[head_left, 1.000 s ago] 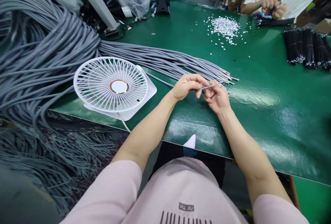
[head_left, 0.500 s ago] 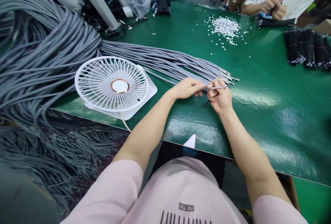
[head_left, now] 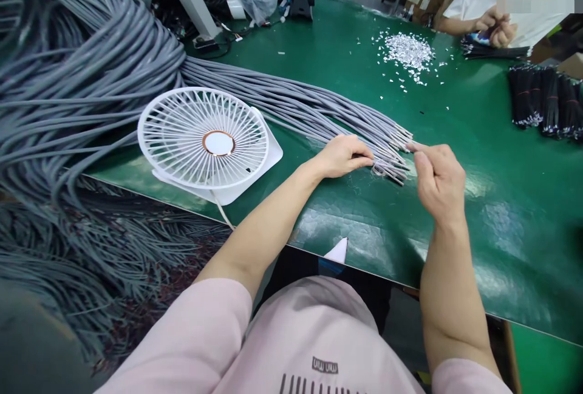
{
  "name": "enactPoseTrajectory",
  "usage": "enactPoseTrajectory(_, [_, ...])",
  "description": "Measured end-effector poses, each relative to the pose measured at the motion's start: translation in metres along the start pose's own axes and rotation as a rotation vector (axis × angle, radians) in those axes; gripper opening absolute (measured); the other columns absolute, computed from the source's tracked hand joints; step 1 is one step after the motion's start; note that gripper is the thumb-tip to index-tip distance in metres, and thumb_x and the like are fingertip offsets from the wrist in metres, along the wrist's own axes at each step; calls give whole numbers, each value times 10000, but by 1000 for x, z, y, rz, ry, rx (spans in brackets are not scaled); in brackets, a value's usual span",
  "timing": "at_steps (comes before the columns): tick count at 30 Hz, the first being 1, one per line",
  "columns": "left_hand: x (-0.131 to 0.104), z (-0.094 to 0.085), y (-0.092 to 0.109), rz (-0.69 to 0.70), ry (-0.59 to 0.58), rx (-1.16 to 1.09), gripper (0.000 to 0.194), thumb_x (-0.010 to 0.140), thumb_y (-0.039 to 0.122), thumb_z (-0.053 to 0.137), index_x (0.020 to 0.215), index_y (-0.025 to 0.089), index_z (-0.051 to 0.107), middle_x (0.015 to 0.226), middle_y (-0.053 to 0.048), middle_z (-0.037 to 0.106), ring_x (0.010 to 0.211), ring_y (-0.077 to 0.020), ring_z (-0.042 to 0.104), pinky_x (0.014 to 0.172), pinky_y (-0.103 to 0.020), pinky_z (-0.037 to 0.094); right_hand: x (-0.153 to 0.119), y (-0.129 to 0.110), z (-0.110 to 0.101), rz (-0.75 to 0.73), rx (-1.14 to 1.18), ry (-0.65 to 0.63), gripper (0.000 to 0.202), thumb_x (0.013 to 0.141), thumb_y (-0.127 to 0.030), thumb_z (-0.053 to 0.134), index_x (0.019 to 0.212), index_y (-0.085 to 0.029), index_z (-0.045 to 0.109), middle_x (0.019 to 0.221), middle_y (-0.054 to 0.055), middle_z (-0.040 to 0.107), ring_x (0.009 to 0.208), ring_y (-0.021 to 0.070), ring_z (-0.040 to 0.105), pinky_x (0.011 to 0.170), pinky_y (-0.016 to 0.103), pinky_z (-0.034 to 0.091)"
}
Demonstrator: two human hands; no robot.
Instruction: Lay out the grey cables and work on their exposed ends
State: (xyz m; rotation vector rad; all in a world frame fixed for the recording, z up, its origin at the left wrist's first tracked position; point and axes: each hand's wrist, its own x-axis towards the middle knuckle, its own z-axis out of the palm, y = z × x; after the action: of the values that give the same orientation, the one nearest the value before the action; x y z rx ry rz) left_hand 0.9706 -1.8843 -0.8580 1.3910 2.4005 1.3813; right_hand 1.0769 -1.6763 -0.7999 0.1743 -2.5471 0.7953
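A bundle of grey cables point(head_left: 291, 98) runs across the green table, its pale stripped ends point(head_left: 401, 136) fanned out between my hands. My left hand point(head_left: 344, 156) lies over the near edge of the bundle, thumb and fingers pinched on a grey cable close to its end. Thin pale strands curl just beyond those fingertips. To the right of the cable ends, my right hand point(head_left: 441, 181) is closed, its forefinger side towards them. Whatever sits inside that fist is hidden.
A white fan point(head_left: 203, 139) stands left of my arms, beside a large heap of grey cable point(head_left: 100, 60). Silvery scraps point(head_left: 407, 51) lie farther back. At the right are black wire bundles point(head_left: 546, 99) and another person's hands point(head_left: 498, 27).
My right hand has moved right, away from my left hand, and closed into a fist. The dark slim piece seen beneath it before is out of sight. My left hand has shifted slightly right.
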Motion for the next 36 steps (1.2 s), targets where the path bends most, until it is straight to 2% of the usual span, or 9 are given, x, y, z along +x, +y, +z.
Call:
enactPoseTrajectory(3, [1,-1,2,0,4,32,192,872,347,599,899,201,721,873,-26,731,809,-161,556,803,-316,390,-6,-14,-2,-87,17,-152,242,926,-328,546,1045,-246,741,788,49,653,698,172,598,635,310,451])
enactPoseTrajectory(5, [1,-1,4,-6,19,50,187,873,352,603,899,205,714,874,-24,724,831,-166,541,824,-327,370,-8,-13,2,-103,-4,-194,235,921,-311,556,1044,-250,746,786,48,665,692,170,603,609,300,439])
enactPoseTrajectory(10, [0,-2,7,-5,70,78,177,874,366,609,901,217,700,850,-9,700,859,-170,518,849,-338,330,-10,-2,15,-89,-119,-177,268,934,-274,517,1085,-255,738,823,51,683,723,168,620,620,281,440])
enactPoseTrajectory(18, [0,-4,9,17,83,92,213,883,393,595,887,208,698,821,-20,689,857,-177,514,850,-342,325,-10,-3,20,-86,-237,-144,271,921,-239,518,1061,-253,749,801,37,689,694,162,620,566,273,392])
enactPoseTrajectory(29, [-2,-4,12,22,80,111,227,886,406,585,876,208,696,836,-25,692,851,-178,510,849,-351,318,-10,0,23,-84,-203,-155,278,923,-242,512,1065,-261,751,777,35,680,680,153,610,557,267,380])
enactPoseTrajectory(36, [-2,-5,12,19,92,90,251,882,438,585,869,212,695,831,-20,692,843,-175,505,851,-347,316,-9,7,24,-59,-87,-177,273,922,-250,522,1075,-259,748,799,36,684,691,146,613,597,264,420])
